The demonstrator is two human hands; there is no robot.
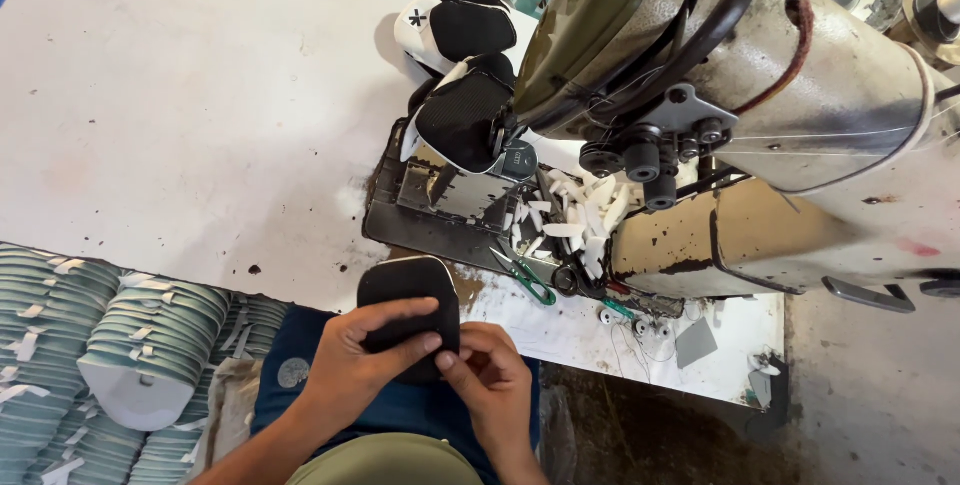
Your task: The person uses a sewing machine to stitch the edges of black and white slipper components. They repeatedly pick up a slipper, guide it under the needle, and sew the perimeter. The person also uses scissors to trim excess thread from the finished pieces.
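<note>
I am holding the black padded piece (408, 295) just in front of the sewing machine (720, 95), over the desk (200, 125) edge; my left hand (355, 365) is wrapping it, my right hand (490, 375) fingers pinching its lower edge. It is looking light, soft and bendy, so I am judging the edges the best place to grip

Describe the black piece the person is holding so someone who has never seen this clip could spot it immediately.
Start at the big grey sewing machine on the white table, then drop to the table's near edge. There, the left hand and right hand grip a flat black piece with rounded corners. Unlike the black-and-white pieces stacked by the machine's needle, it is plain black and lies in the hands.
</note>
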